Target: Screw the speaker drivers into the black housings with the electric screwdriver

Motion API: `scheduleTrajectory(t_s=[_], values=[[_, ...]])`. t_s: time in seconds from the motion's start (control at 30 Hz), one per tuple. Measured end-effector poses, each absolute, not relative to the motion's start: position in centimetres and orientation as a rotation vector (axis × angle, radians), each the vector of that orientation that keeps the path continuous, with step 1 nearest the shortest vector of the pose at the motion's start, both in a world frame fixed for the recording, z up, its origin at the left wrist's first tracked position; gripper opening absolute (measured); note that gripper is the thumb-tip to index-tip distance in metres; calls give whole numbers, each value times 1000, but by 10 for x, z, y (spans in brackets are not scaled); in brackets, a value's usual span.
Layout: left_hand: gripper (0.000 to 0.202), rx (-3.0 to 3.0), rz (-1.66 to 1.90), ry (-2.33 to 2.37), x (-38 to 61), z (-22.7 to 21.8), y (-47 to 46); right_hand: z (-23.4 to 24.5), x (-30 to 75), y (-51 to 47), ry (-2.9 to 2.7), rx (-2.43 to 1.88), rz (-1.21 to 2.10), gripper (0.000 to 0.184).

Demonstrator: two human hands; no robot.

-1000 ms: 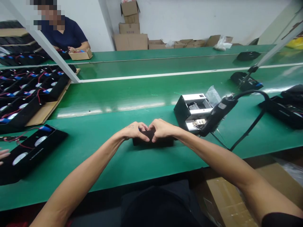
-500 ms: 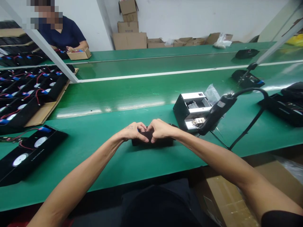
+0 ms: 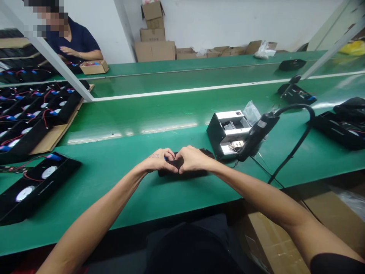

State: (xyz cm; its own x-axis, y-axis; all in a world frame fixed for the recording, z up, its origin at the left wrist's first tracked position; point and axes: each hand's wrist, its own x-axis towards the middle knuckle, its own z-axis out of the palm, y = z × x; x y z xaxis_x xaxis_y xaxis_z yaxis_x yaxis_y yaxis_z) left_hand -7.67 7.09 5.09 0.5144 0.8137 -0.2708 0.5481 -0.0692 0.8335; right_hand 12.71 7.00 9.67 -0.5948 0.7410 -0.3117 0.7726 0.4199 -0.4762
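A flat black device (image 3: 186, 173) lies on the green bench (image 3: 171, 198) straight in front of me. My left hand (image 3: 158, 161) and my right hand (image 3: 191, 159) meet over its near-left end, fingers curled down and pinched on its top edge, fingertips touching each other. Most of the device's top is hidden under both hands. What the fingertips press is too small to make out.
A black-and-silver box (image 3: 228, 133) stands right of my hands with a corded black electric screwdriver (image 3: 256, 133) leaning on it. A black speaker unit (image 3: 34, 184) lies at left, several more trays (image 3: 31, 114) behind it. Another person (image 3: 71, 42) works at the far left.
My hands stay pinched on the black device, shifting very slightly. The far person lifted a hand from the cardboard box. The hand at the left edge has gone from view.
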Motion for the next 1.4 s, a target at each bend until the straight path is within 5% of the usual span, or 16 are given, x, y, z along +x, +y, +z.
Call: scheduleTrajectory(t_s=[0.27, 0.67, 0.93, 1.1, 1.17, 1.27, 1.4], values=[[32, 1849, 325, 1189, -75, 47, 61, 83, 129, 58, 2689, 1397, -853, 24], [37, 2586, 1040, 1335, -59, 12, -52, -5, 147, -30, 3433, 1377, -11, 29], [41, 2592, 845, 1400, -50, 7, -54, -10, 144, -34, 3470, 1358, 5, 31], [30, 2582, 943, 1314, -46, 4, -52, 18, 162, -39, 3516, 1262, -309, 42], [27, 2590, 953, 1302, -45, 4, -53, 35, 186, -38, 3639, 1521, -314, 38], [24, 2602, 952, 1301, -45, 4, -53, 53, 231, -24, 3311, 2687, 174, 34], [24, 2616, 951, 1284, -47, 2, -51, 58, 281, 17, 2426, 3343, 437, 65]])
